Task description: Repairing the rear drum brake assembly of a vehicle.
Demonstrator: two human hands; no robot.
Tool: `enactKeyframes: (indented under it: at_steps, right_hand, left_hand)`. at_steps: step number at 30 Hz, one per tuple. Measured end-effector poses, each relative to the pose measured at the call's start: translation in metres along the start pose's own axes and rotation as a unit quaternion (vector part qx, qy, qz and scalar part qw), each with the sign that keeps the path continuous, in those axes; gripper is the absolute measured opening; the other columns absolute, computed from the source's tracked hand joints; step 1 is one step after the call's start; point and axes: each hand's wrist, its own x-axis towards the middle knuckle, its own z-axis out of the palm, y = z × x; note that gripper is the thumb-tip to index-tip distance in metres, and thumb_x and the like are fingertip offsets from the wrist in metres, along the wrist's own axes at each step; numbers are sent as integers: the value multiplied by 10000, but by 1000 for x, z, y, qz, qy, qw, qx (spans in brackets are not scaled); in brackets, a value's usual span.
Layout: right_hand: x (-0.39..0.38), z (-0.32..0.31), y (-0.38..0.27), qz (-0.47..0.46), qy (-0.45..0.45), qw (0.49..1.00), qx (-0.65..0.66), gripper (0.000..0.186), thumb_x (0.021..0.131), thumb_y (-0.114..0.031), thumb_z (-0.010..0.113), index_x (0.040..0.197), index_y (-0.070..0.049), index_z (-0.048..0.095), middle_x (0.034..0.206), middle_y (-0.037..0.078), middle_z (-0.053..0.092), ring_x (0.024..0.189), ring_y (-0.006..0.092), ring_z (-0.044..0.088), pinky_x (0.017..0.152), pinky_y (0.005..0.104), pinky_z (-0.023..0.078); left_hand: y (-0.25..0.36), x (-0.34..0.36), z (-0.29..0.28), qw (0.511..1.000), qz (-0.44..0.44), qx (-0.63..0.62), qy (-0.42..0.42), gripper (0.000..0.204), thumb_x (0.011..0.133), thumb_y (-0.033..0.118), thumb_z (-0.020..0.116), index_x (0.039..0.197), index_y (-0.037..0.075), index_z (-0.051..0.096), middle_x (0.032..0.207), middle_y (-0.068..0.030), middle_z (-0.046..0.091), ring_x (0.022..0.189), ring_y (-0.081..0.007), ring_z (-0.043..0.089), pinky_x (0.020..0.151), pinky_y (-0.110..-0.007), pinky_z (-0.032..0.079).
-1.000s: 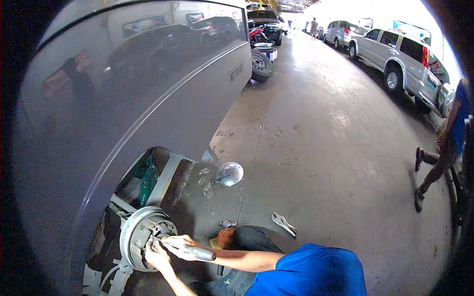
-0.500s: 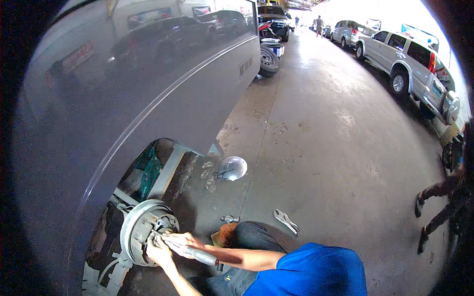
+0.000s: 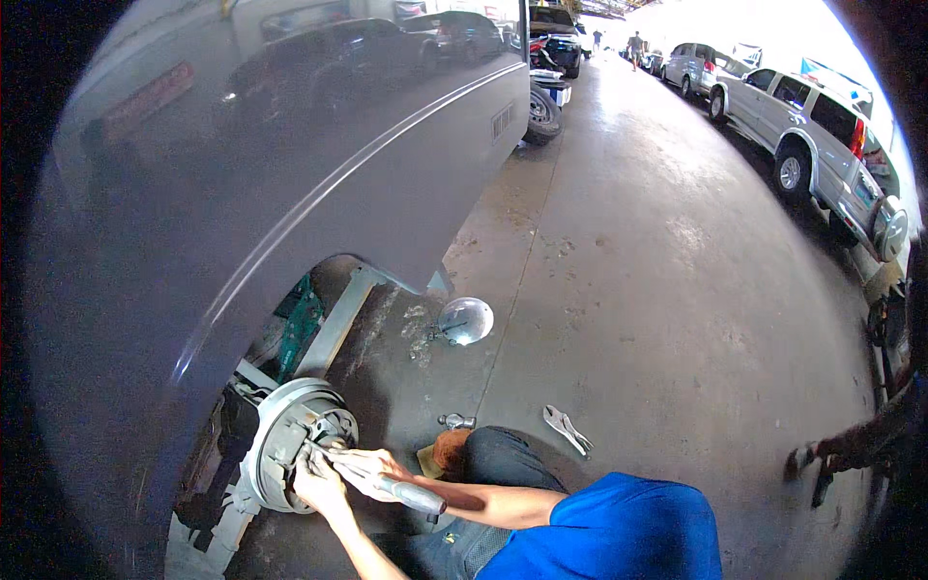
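My left hand (image 3: pixel 319 483) is closed around the tip end of a long metal tool with a thick grey handle (image 3: pixel 420 500), against the face of the round wheel hub assembly (image 3: pixel 266 445). My right hand (image 3: pixel 375 468) grips the tool’s shaft just behind it. The hub sits below the wheel arch of a grey vehicle (image 3: pixel 338 174), with a green jack (image 3: pixel 300 333) behind it. A hammer (image 3: pixel 456 421) lies by my bent knee. Locking pliers (image 3: pixel 565 430) lie on the floor farther right, and a shiny round metal piece (image 3: pixel 466 321) lies above them to the left.
A tyre (image 3: pixel 541 118) stands beyond the vehicle’s corner. Parked silver vehicles (image 3: pixel 812 145) line the right of the aisle (image 3: pixel 628 261). Another person’s legs (image 3: pixel 851 440) show at the right edge; someone walks far down the aisle (image 3: pixel 635 50).
The view has shifted slightly, moving the scene up and rightward. The person at right has moved nearer and mostly out of frame. My hands stay on the tool at the hub.
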Motion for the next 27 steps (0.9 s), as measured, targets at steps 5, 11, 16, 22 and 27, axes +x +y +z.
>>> enactKeyframes:
  at_steps: [5, 11, 16, 22, 27]
  right_hand:
    - [8, -9, -12, -19, 22, 997, -67, 266, 879, -61, 618, 1112, 65, 643, 1115, 197, 677, 1004, 320, 675, 903, 357, 541]
    - [4, 0, -6, 12, 43, 999, -13, 262, 874, -70, 639, 1103, 56, 652, 1112, 185, 681, 972, 291, 689, 890, 353, 552]
    - [8, -6, -18, 2, 40, 997, -63, 254, 879, -71, 627, 1099, 51, 659, 1079, 182, 691, 959, 292, 692, 859, 364, 565]
    - [-7, 9, -12, 91, 67, 993, 33, 111, 847, -99, 633, 926, -40, 685, 876, 134, 697, 766, 265, 683, 639, 367, 543]
    - [34, -32, -42, 98, 58, 992, -57, 123, 865, -62, 640, 949, 10, 695, 890, 163, 708, 786, 247, 703, 673, 330, 552]
  left_hand:
    - [9, 1, -4, 1000, -7, -28, -4, 255, 863, 123, 612, 1041, -48, 676, 929, -235, 699, 824, -350, 694, 743, -390, 529]
    - [9, 2, 0, 1000, -12, -11, -15, 265, 865, 111, 610, 1051, -70, 665, 932, -237, 700, 832, -332, 700, 746, -377, 533]
    - [5, 0, -2, 999, -16, -39, -11, 276, 855, 94, 612, 1060, -85, 660, 935, -241, 700, 826, -332, 700, 756, -377, 540]
    - [12, -1, -15, 999, -36, 33, 7, 288, 837, 158, 656, 1032, -52, 691, 924, -259, 693, 843, -383, 683, 793, -422, 534]
    - [17, 4, 4, 1000, -4, 27, 4, 255, 869, 219, 649, 1004, 11, 711, 901, -252, 688, 827, -383, 689, 761, -421, 541]
